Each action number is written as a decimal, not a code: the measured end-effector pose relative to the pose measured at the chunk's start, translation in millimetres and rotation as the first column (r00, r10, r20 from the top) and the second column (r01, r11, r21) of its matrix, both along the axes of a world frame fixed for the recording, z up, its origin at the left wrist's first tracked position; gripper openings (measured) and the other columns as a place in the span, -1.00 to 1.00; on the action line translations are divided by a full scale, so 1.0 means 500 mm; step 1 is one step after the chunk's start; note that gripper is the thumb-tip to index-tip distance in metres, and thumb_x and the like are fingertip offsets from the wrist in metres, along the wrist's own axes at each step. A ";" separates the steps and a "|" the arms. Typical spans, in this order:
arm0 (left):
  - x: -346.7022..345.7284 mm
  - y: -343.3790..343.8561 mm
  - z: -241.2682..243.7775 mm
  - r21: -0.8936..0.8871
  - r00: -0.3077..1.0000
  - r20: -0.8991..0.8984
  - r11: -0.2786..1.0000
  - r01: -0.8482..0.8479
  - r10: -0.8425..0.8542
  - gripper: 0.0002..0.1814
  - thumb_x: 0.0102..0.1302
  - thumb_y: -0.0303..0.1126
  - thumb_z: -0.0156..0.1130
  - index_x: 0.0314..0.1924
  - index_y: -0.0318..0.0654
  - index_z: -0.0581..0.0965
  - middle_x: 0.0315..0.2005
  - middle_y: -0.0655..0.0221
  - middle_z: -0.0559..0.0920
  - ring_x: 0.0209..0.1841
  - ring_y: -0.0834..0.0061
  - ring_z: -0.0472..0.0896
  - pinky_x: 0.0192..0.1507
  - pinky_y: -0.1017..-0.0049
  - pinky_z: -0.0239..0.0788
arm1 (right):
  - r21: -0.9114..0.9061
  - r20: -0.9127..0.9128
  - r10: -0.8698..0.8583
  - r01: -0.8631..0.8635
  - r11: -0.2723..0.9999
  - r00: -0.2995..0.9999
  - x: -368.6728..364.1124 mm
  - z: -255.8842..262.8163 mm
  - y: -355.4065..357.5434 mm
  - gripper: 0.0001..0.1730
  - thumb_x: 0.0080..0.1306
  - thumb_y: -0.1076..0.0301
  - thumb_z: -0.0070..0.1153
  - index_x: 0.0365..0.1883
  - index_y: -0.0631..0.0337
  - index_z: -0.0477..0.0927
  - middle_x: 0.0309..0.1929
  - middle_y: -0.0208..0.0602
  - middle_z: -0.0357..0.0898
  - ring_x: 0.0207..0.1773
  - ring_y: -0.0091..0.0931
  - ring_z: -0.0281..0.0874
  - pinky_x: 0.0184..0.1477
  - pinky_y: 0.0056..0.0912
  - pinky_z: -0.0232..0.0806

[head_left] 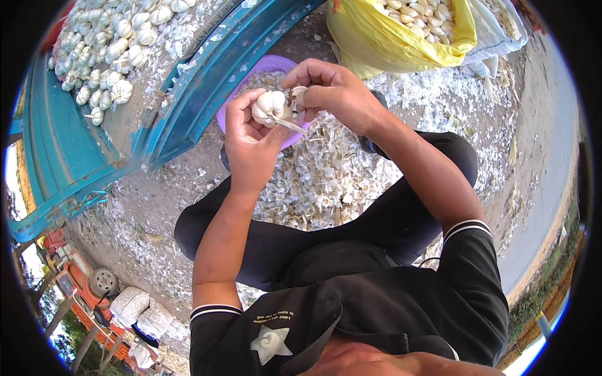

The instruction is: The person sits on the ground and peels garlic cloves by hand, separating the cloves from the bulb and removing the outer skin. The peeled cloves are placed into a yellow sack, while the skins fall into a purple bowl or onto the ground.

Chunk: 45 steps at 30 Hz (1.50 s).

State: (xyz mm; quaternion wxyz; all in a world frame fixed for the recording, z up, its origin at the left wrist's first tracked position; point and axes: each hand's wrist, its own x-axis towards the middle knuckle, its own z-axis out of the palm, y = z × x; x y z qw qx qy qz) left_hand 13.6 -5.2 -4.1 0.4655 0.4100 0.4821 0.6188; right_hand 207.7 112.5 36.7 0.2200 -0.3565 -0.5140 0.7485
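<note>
A white garlic bulb [272, 108] with a short dry stem is in my left hand [251, 136], gripped between thumb and fingers above a purple plastic basin [225, 110]. Just right of it, my right hand [336, 91] pinches a garlic clove [298, 92] between thumb and fingertips, close against the bulb. Whether that clove is fully apart from the bulb I cannot tell. Beneath the hands, the basin holds pale pieces, partly hidden. A yellow sack [376, 42] of loose garlic cloves [423, 18] stands beyond my right hand.
Many whole garlic bulbs [108, 51] lie on a flatbed with blue metal side panels [188, 113] at upper left. Garlic skins [324, 178] cover the ground between my legs. A white sack [498, 37] stands behind the yellow one. Full sacks [136, 308] and an orange vehicle [80, 286] are at lower left.
</note>
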 end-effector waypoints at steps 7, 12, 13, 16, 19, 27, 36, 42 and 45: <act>0.008 -0.005 0.003 -0.024 0.989 -0.131 0.997 0.073 -0.076 -0.25 0.47 -0.66 0.66 0.56 -0.34 0.51 0.37 0.13 0.73 0.39 0.34 0.79 0.40 0.29 0.76 | 0.196 0.177 0.027 -0.062 0.979 0.984 0.007 -0.003 -0.009 -0.62 0.48 0.29 0.49 0.17 0.31 0.83 -0.13 -0.40 0.77 -0.10 -0.62 0.73 0.02 -0.44 0.60; 0.015 -0.011 0.007 -0.057 0.973 -0.227 0.998 0.019 -0.032 -0.25 0.45 -0.66 0.67 0.55 -0.34 0.50 0.37 0.11 0.73 0.38 0.34 0.79 0.39 0.29 0.77 | 0.167 0.150 0.013 -0.039 0.985 0.989 0.000 -0.013 -0.014 -0.65 0.47 0.29 0.49 0.13 0.28 0.85 -0.12 -0.42 0.78 -0.09 -0.63 0.72 0.01 -0.42 0.60; 0.017 -0.012 0.010 -0.067 0.966 -0.256 0.998 -0.001 -0.016 -0.25 0.45 -0.66 0.67 0.54 -0.34 0.49 0.36 0.10 0.73 0.38 0.33 0.79 0.39 0.29 0.77 | 0.166 0.130 0.012 -0.034 0.986 0.991 0.003 -0.012 -0.013 -0.66 0.46 0.29 0.49 0.13 0.28 0.86 -0.12 -0.43 0.78 -0.09 -0.63 0.72 0.00 -0.42 0.59; 0.014 -0.009 0.010 -0.054 0.982 -0.187 0.998 0.027 -0.037 -0.24 0.45 -0.64 0.69 0.52 -0.33 0.46 0.34 0.10 0.72 0.37 0.34 0.79 0.38 0.29 0.76 | 0.192 0.134 0.016 -0.042 0.981 0.991 0.003 -0.011 -0.014 -0.68 0.47 0.32 0.45 0.12 0.27 0.86 -0.11 -0.44 0.79 -0.08 -0.64 0.72 0.02 -0.44 0.59; 0.008 -0.006 0.014 -0.067 0.997 -0.053 0.996 0.052 -0.056 -0.24 0.47 -0.58 0.70 0.51 -0.34 0.43 0.31 0.11 0.72 0.34 0.36 0.79 0.35 0.30 0.76 | 0.120 0.120 0.008 -0.023 0.992 0.993 0.002 -0.006 -0.011 -0.68 0.47 0.37 0.37 0.13 0.26 0.86 -0.11 -0.45 0.78 -0.11 -0.64 0.71 0.01 -0.45 0.58; -0.014 -0.008 0.005 -0.057 0.982 -0.100 0.986 0.158 -0.163 -0.27 0.55 -0.66 0.58 0.60 -0.23 0.46 0.34 0.24 0.68 0.35 0.38 0.78 0.36 0.33 0.75 | 0.030 0.046 -0.003 0.002 1.000 0.999 0.004 0.006 -0.004 -0.75 0.48 0.40 0.41 0.08 0.24 0.82 -0.15 -0.47 0.75 -0.18 -0.64 0.68 -0.10 -0.43 0.55; -0.010 -0.025 0.005 -0.117 0.994 -0.060 0.990 0.084 -0.091 -0.29 0.54 -0.66 0.59 0.55 -0.31 0.42 0.34 0.12 0.66 0.36 0.31 0.80 0.35 0.31 0.80 | 0.230 0.179 0.069 -0.110 0.967 0.981 0.009 -0.006 -0.003 -0.66 0.49 0.27 0.49 0.10 0.31 0.88 -0.05 -0.39 0.86 -0.09 -0.66 0.74 -0.01 -0.43 0.60; -0.024 -0.015 0.012 -0.024 0.983 -0.098 0.988 0.154 -0.155 -0.33 0.56 -0.65 0.56 0.56 -0.31 0.50 0.38 0.20 0.65 0.39 0.35 0.75 0.41 0.30 0.74 | -0.084 0.016 -0.029 0.030 0.996 0.999 0.015 -0.015 0.019 -0.66 0.42 0.30 0.50 0.09 0.30 0.88 -0.18 -0.45 0.83 -0.19 -0.60 0.73 -0.05 -0.37 0.56; -0.023 -0.011 0.011 0.029 0.958 -0.260 0.991 0.133 -0.121 -0.28 0.45 -0.76 0.54 0.57 -0.28 0.60 0.40 0.23 0.66 0.43 0.35 0.72 0.47 0.29 0.67 | -0.086 0.046 0.015 -0.011 0.996 0.999 0.018 -0.004 0.014 -0.63 0.47 0.31 0.51 0.17 0.28 0.82 -0.14 -0.41 0.84 -0.20 -0.61 0.74 -0.10 -0.43 0.57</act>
